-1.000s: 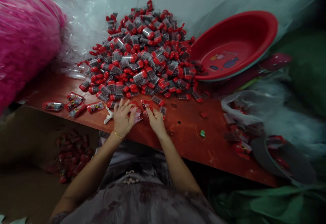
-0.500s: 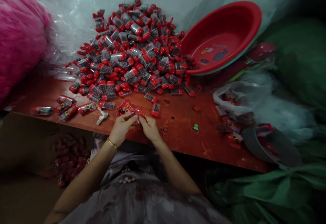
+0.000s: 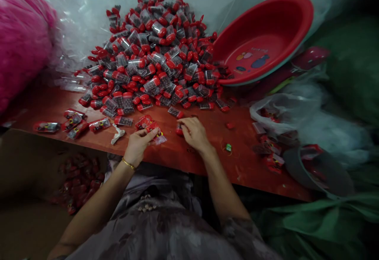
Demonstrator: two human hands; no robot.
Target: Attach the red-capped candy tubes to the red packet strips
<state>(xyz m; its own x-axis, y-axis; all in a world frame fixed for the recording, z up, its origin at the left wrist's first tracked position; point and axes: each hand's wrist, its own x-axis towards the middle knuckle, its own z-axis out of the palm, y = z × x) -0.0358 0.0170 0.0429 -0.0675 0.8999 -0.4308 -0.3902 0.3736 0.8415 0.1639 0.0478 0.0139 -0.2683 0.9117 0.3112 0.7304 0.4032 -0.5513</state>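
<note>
Your left hand [image 3: 137, 143] pinches a red packet [image 3: 155, 126] at six o'clock from the heap [image 3: 154, 60] on the table [image 3: 214, 128]. Your right hand [image 3: 194, 133] curls over a tube [image 3: 179, 129] at three o'clock from the packet; its grip cannot be told. A loose pinch could drop the packet; a bumped heap might slide over it.

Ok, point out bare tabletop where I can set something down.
Mostly bare: between the right hand and grey bowl, around the green scrap; smaller, between the pink bag and wrapped packets. Crowded: the back, under the tube heap.
</note>
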